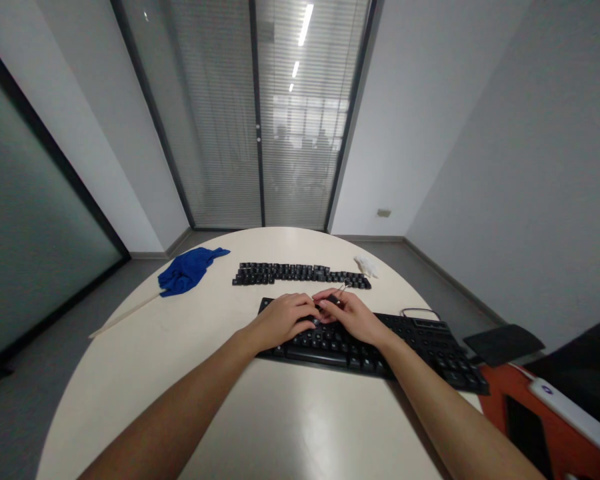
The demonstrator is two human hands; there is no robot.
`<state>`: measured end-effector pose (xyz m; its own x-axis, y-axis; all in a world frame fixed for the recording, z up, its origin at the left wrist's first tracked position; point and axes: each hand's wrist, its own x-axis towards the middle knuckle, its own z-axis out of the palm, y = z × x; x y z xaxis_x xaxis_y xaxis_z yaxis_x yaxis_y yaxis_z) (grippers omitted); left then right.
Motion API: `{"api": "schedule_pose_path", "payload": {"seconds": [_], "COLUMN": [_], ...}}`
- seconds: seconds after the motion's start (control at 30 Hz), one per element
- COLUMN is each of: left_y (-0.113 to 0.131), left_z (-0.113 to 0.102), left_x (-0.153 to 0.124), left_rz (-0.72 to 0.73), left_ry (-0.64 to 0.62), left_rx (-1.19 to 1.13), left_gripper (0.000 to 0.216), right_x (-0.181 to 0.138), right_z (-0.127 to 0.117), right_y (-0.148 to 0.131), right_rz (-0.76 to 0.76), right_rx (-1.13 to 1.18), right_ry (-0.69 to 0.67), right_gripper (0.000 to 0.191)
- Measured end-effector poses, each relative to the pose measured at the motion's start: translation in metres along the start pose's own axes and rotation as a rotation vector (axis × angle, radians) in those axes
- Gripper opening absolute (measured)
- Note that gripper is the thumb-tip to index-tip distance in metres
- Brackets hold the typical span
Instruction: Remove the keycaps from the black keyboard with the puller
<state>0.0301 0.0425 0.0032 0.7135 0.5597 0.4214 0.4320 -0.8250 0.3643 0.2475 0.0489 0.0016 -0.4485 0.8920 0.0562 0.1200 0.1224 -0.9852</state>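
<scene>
A full-size black keyboard (pixel 325 357) lies slantwise in front of me on the table, and both hands are over its upper left part. My left hand (pixel 287 317) rests on the keys with its fingers bent and its thumb drawn close to the fingertips; whatever is between them is too small to tell. My right hand (pixel 353 317) is closed around a small dark tool with thin wire prongs, which looks like a keycap puller (pixel 333 299); its wires point up and away. Beyond the hands, loose black keycaps (pixel 300 272) lie in rows.
At the left is a blue cloth (pixel 187 270) with a pale stick (pixel 125 316) by it. Crumpled white plastic (pixel 366 266) lies at the far right of the round table (pixel 180 347). A white power strip (pixel 575 417) and a dark phone-like slab (pixel 529 433) rest on a red surface.
</scene>
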Motion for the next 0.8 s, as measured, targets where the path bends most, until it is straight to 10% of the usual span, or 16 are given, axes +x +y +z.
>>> {"api": "schedule_pose_path", "payload": {"seconds": [0.23, 0.47, 0.8], "left_y": [0.002, -0.019, -0.059], "left_z": [0.0, -0.003, -0.019], "left_x": [0.001, -0.001, 0.005], "left_rz": [0.003, -0.265, -0.497], "left_ry": [0.022, 0.277, 0.295], "left_rx": [0.002, 0.028, 0.276], "left_gripper": [0.013, 0.014, 0.017], "right_x": [0.002, 0.004, 0.003], "right_z": [-0.002, -0.006, -0.007], "right_y": [0.004, 0.007, 0.004], "right_rz": [0.009, 0.015, 0.006], "right_rx": [0.005, -0.043, -0.084], "right_ry": [0.0, 0.034, 0.01], "right_gripper": [0.038, 0.041, 0.042]}}
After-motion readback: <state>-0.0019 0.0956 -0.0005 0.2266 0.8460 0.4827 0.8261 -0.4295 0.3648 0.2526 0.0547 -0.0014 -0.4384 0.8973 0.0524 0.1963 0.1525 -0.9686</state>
